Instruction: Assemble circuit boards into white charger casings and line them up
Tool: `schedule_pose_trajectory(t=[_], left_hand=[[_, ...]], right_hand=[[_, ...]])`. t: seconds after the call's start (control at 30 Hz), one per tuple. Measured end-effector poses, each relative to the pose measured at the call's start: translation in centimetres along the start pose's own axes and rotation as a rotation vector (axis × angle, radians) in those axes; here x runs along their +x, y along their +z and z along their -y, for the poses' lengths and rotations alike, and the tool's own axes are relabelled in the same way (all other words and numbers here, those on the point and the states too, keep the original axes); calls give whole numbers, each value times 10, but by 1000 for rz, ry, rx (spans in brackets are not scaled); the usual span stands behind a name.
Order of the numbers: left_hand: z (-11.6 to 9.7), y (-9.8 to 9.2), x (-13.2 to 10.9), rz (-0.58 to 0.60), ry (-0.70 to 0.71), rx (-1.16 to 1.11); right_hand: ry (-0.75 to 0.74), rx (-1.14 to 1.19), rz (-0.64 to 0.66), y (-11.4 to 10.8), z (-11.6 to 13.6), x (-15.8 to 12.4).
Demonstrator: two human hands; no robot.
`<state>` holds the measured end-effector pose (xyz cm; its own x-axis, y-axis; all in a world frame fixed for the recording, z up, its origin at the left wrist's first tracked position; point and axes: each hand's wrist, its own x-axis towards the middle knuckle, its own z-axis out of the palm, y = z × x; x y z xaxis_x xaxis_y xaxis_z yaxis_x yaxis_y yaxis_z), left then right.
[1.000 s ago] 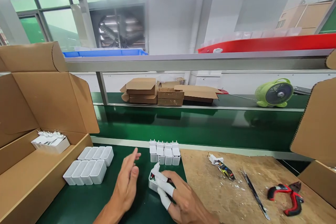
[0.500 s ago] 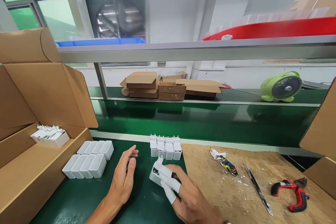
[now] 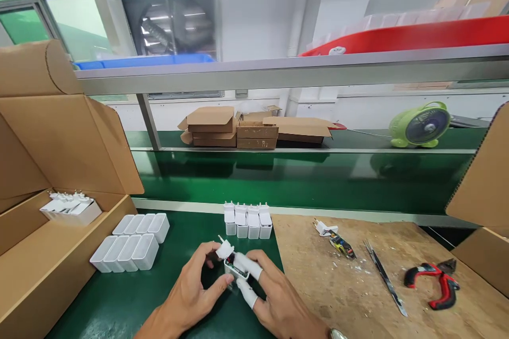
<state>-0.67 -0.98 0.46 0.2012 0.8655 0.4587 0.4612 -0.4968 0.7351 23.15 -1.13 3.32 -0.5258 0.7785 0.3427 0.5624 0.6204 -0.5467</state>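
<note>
My two hands meet low in the middle over the green mat. My right hand [image 3: 274, 302], with white cots on two fingers, grips a white charger shell [image 3: 235, 268] whose inside shows. My left hand [image 3: 193, 288] pinches the white plug cap [image 3: 225, 249] at the shell's top. Just beyond stand several assembled white chargers [image 3: 247, 220] in a tight row. To the left lie two rows of empty white shells [image 3: 131, 241].
An open cardboard box [image 3: 47, 254] at the left holds more chargers [image 3: 71, 207]. On the wooden board [image 3: 358, 291] at the right lie a dismantled charger [image 3: 336, 238], tweezers [image 3: 384, 277] and red-handled cutters [image 3: 435, 283]. A green conveyor [image 3: 302, 180], flat cartons and a green fan [image 3: 417, 126] lie beyond.
My left hand, open and apart before, has come in and closed on the plug cap. The right hand has kept its hold on the shell.
</note>
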Motion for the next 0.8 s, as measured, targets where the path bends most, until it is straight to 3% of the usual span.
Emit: schedule_pose_trajectory(t=[0.1, 0.17, 0.27, 0.37, 0.47, 0.57, 0.7, 0.8], left_hand=[[3, 1, 0, 24, -27, 2], [4, 3, -1, 32, 6, 4], [2, 7, -4, 22, 114, 22], [-3, 11, -5, -39, 271, 38], [-8, 13, -2, -138, 408, 32], [-10, 12, 2, -207, 459, 33], [-8, 11, 3, -213, 453, 44], [-8, 10, 1, -194, 440, 44]], right_hand=[[14, -9, 59, 2, -1, 1], [79, 96, 31, 4, -3, 3], [247, 569, -51, 11, -6, 8], [421, 1093, -32, 18, -5, 12], [547, 1332, -18, 24, -1, 12], [585, 1417, 4, 27, 3, 10], [524, 1424, 36, 28, 7, 7], [448, 1248, 7, 28, 7, 7]])
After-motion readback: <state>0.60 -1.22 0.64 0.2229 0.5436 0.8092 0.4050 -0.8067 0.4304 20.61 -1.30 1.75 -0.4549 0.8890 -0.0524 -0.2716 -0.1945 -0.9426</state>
